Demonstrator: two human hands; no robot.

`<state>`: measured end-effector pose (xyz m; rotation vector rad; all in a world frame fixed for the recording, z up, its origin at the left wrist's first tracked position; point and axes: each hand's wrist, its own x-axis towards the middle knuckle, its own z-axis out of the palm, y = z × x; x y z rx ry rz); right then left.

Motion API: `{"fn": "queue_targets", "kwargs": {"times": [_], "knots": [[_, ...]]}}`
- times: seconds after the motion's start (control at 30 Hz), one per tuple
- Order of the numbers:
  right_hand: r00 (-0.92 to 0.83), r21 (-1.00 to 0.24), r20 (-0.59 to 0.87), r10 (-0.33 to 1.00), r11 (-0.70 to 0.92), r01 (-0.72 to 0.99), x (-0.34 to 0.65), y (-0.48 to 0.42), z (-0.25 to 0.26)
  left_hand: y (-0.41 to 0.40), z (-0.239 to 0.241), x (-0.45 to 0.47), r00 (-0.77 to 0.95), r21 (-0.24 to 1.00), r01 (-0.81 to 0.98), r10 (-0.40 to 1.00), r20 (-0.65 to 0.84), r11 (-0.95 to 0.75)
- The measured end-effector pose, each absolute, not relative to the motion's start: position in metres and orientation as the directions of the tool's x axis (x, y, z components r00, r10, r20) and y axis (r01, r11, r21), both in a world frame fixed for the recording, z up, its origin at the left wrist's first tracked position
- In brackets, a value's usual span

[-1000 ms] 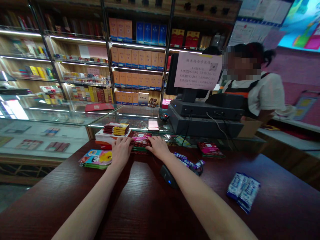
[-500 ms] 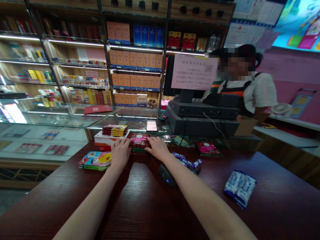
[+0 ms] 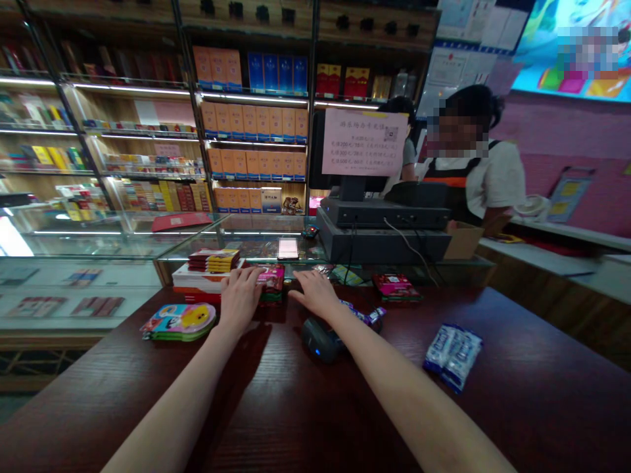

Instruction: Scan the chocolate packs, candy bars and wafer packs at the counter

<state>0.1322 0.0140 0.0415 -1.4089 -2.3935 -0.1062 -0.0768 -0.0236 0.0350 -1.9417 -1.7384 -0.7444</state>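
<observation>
My left hand [image 3: 240,299] rests against the left end of a small stack of red-and-pink snack packets [image 3: 272,278], its fingers stretched forward and partly covering it. I cannot tell how firmly it presses. To the right of the stack, with a small gap, my right hand [image 3: 315,293] is open and holds nothing, fingers forward. Left of my left hand lie a white-and-orange box [image 3: 197,278] with red and yellow packets [image 3: 213,260] on top, and colourful packs with a yellow chick [image 3: 180,320]. Under my right forearm are a black barcode scanner [image 3: 319,341] and purple-wrapped snacks [image 3: 365,315].
Blue-and-white packets [image 3: 453,355] lie on the dark wooden counter [image 3: 315,407] at right. More red packets [image 3: 396,287] sit near the cash register [image 3: 384,230]. A glass case [image 3: 197,240] runs behind. A person [image 3: 500,177] in an apron stands beyond the register; another is partly hidden.
My right hand has come away from the right end of the red packets, leaving a gap. My left hand stays at their left end. The whole view has shifted slightly.
</observation>
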Motion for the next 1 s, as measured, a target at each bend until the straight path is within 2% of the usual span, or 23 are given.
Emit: {"fn": "queue_targets", "kwargs": {"times": [0.5,1.0], "knots": [[-0.323,-0.147,0.368,0.872,0.397,0.906,0.22,-0.003,0.034,-0.006,0.037,-0.009,0.237,-0.01,0.958,0.778,0.582,-0.285],[-0.142,-0.178,0.366,0.92,0.219,0.959,0.32,-0.006,0.011,0.019,0.04,0.065,0.492,-0.081,0.859,0.772,0.402,-0.506]]}}
